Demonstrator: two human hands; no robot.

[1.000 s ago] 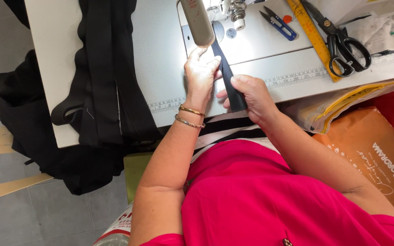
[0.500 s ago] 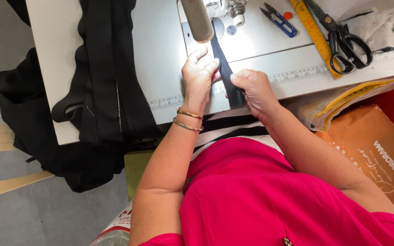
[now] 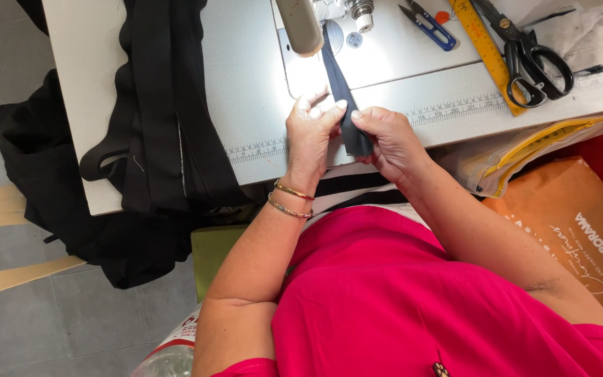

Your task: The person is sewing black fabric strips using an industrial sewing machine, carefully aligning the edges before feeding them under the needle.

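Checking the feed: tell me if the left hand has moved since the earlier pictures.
Yes. The left hand has drawn back from the sewing machine arm toward the table's near edge.

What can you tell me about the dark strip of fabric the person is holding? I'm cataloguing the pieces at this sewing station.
The dark fabric strip is narrow, long and nearly black, and looks like soft woven cloth. It runs from under the sewing machine's head across the lit machine bed down toward the table edge. Its near end is pinched between the left hand and the right hand, thumbs meeting over it. It lies flat and fairly straight, slightly widening toward the hands.
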